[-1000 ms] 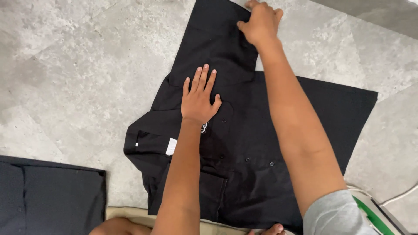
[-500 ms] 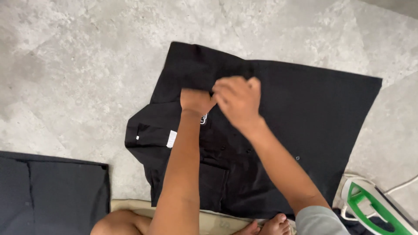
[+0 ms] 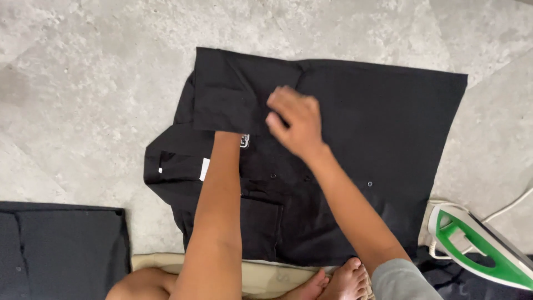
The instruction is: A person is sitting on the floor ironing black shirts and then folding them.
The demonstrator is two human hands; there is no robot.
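Right hand (image 3: 295,123) is seen resting flat on the black shirt (image 3: 355,139), fingers loosely spread and closed on nothing, just beside the folded-in sleeve (image 3: 225,94). The left hand itself is hidden under that sleeve flap; only the left forearm (image 3: 219,189) is visible running up to it, so whether its fingers are spread or pinched cannot be told.

The shirt is laid out on the grey stone floor (image 3: 83,83), roughly at the middle of the view, its collar (image 3: 172,166) turned toward the left edge and its hem toward the right. A small white badge (image 3: 245,141) is seen at the chest. A second dark garment (image 3: 61,250) lies at the lower-left corner, and a green and white iron (image 3: 477,244) stands near the lower-right corner.

The cloth is judged light, soft and limp, likely to slide and crease; it is best taken at folded edges or seams.
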